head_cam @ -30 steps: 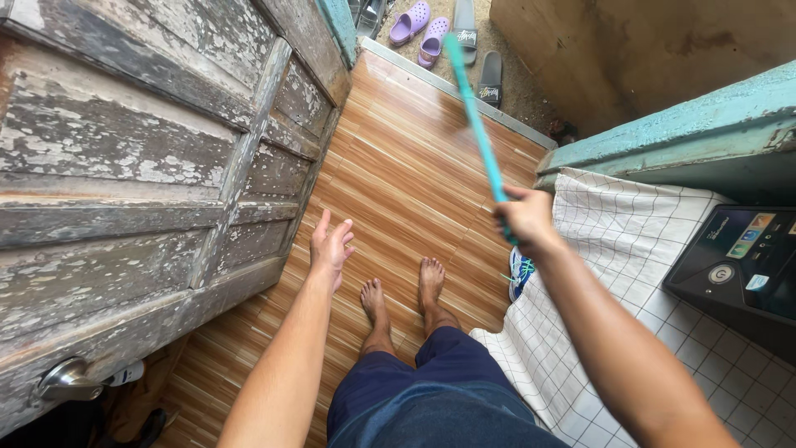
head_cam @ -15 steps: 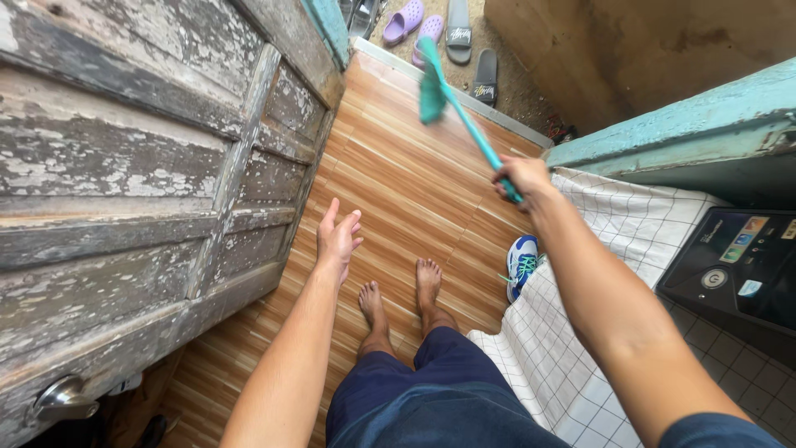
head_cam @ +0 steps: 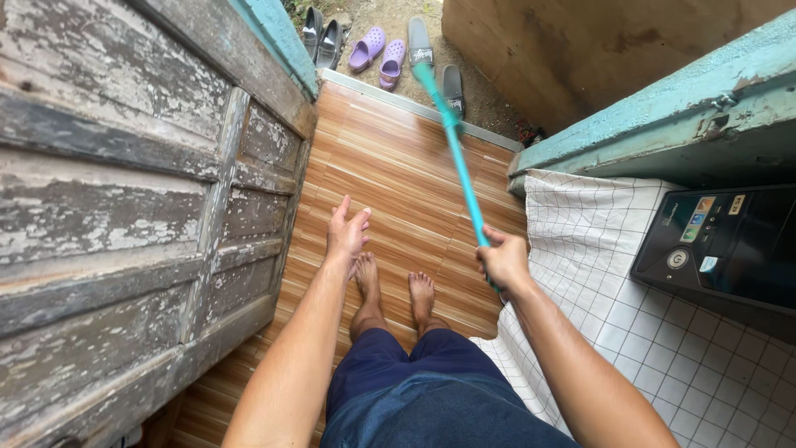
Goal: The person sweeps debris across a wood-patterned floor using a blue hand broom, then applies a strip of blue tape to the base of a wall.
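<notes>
Presently: right hand closed around teal broom handle, which slants far toward the doorway sandals; left hand open, empty, fingers spread over wood-pattern floor, near weathered door.

Daylit entry: striped wood-look floor, weathered grey door left, teal frame, white tiled ledge right, sandals on dirt outside.
</notes>
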